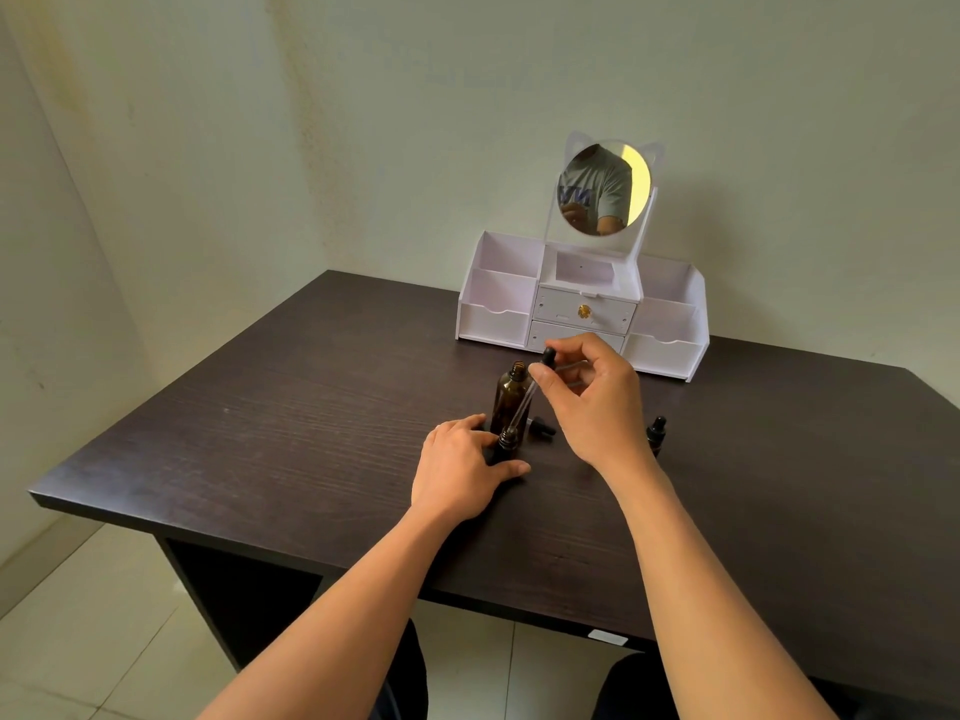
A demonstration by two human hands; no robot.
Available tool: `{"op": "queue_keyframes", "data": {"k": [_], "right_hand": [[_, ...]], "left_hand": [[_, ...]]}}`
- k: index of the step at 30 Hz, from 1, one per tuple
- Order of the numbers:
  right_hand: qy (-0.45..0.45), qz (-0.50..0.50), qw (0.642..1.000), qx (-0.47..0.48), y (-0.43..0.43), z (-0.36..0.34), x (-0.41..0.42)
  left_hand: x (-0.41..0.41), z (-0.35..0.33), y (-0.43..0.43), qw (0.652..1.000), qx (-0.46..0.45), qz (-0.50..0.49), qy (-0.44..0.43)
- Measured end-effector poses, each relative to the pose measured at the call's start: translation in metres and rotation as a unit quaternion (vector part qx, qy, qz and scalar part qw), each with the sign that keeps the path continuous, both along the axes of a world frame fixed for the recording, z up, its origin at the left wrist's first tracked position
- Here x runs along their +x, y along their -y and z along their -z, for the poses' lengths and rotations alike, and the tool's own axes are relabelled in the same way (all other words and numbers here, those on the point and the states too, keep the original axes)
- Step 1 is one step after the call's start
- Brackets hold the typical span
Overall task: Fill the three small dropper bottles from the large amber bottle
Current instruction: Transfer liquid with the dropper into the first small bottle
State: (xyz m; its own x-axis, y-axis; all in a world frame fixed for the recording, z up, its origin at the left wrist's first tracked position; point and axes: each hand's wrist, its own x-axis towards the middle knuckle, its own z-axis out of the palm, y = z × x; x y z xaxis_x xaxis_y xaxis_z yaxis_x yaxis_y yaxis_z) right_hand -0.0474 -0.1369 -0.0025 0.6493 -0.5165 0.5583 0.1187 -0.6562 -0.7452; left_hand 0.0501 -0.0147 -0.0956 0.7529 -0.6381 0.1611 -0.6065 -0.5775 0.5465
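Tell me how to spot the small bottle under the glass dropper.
On the dark table, in front of the white mirror organiser, stands a tall open amber bottle. Just before it, the left hand holds a small bottle. Unlike the capped small bottle further right, its open neck meets the glass dropper tip.

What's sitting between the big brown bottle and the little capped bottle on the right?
In the head view, a loose dropper cap lies on its side there, and the right hand, pinching a pipette.

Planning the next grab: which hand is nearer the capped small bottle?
Right. The right hand is beside the capped small bottle; the left hand grips the open small bottle farther off.
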Motion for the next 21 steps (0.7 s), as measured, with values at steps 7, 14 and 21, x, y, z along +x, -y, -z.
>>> {"op": "queue_keyframes", "data": {"k": [7, 14, 21], "right_hand": [[0.132, 0.045, 0.990, 0.001, 0.005, -0.030, 0.010], [0.098, 0.028, 0.994, -0.042, 0.010, -0.040, 0.025], [0.049, 0.014, 0.996, -0.068, 0.009, -0.046, 0.032]], "left_hand": [[0.004, 0.003, 0.000, 1.000, -0.004, 0.003, 0.003], [0.005, 0.004, 0.001, 1.000, 0.001, 0.005, 0.005], [0.005, 0.006, 0.001, 1.000, -0.006, 0.004, 0.011]]}}
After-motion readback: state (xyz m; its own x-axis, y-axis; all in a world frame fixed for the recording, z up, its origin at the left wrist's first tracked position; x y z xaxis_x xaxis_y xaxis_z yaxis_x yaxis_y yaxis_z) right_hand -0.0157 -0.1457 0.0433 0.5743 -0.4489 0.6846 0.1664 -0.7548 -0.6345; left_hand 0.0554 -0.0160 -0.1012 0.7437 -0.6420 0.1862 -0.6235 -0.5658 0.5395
